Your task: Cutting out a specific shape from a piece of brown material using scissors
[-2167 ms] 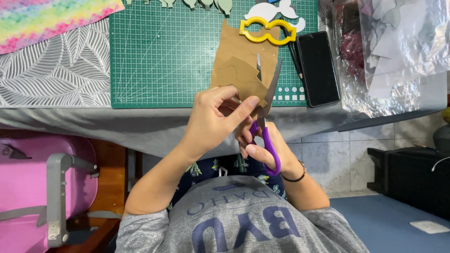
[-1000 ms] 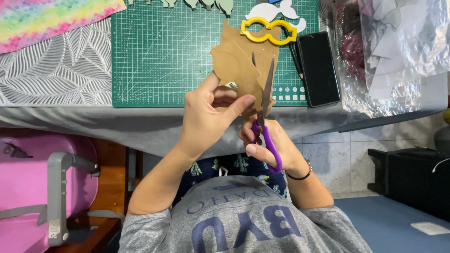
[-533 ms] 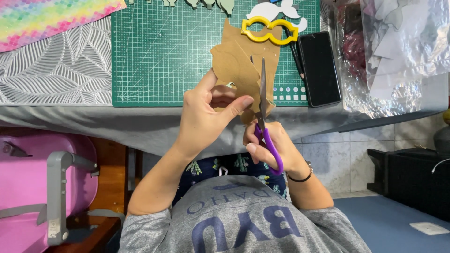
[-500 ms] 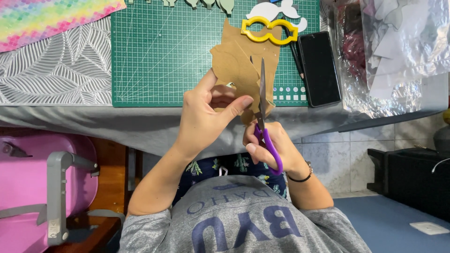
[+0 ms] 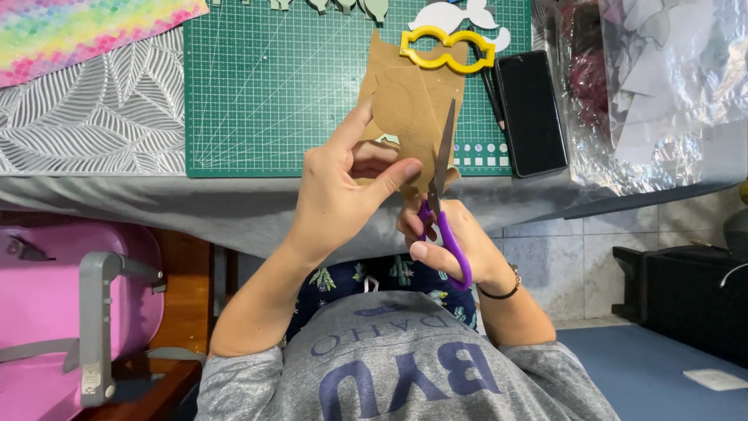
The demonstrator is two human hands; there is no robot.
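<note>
From the head view I read the scene from the largest item down. The grey-covered table spans the upper part of the frame. On it lies the green cutting mat, with a grey leaf-patterned sheet to one side and a rainbow scale-patterned sheet touching the top corner beyond that. A crinkled clear plastic bag holding pale paper pieces occupies the opposite side of the table. Below the table edge, a pink case with a grey handle sits beside my knee.

The brown paper piece is held in the air above the near edge of the mat, roughly upright. My left hand is closed on it: thumb pressed against the front face, fingers curled behind the lower edge. My right hand is closed through the purple handles of the scissors; the blades point away from me and lie along the right edge of the brown paper, nearly together as far as I can tell. A dark bracelet is on the right wrist.

Just beyond the paper, a black phone lies face up at the mat's edge, with a yellow outline template beside it resting partly on a white cut-out shape.
</note>
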